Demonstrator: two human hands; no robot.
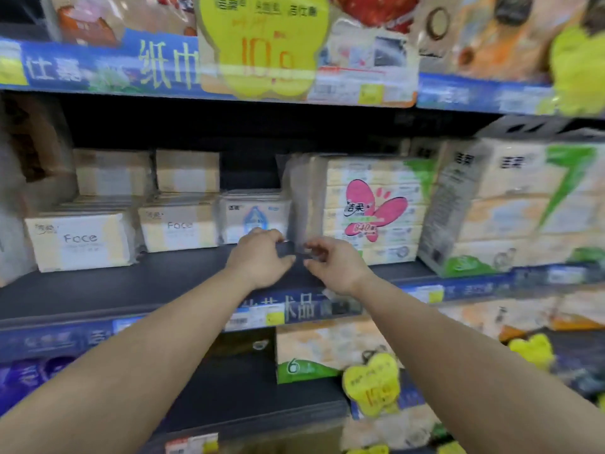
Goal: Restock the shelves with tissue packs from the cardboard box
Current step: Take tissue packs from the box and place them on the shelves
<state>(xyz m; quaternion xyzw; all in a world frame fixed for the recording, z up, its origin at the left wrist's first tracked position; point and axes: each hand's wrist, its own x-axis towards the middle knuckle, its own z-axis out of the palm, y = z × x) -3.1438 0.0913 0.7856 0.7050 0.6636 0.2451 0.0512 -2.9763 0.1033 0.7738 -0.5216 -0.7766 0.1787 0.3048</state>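
My left hand (258, 257) reaches onto the dark middle shelf (137, 286), fingers half curled and apart, just in front of a small white tissue pack with a blue drop print (255, 211). My right hand (334, 263) is beside it, fingers curled at the lower edge of the loose clear wrap (296, 198) on a large multi-pack with a pink butterfly (376, 208). Blur hides whether it pinches that wrap. Two "Face" tissue packs (82, 240) (178, 227) lie to the left, with more packs stacked behind. The cardboard box is out of view.
A green-striped bulk pack (523, 204) fills the shelf's right end. A yellow price sign (262, 44) hangs from the shelf above. The lower shelf (248, 398) holds a green "6" pack (314, 352) and yellow tags (371, 385). Bare shelf board lies in front of the "Face" packs.
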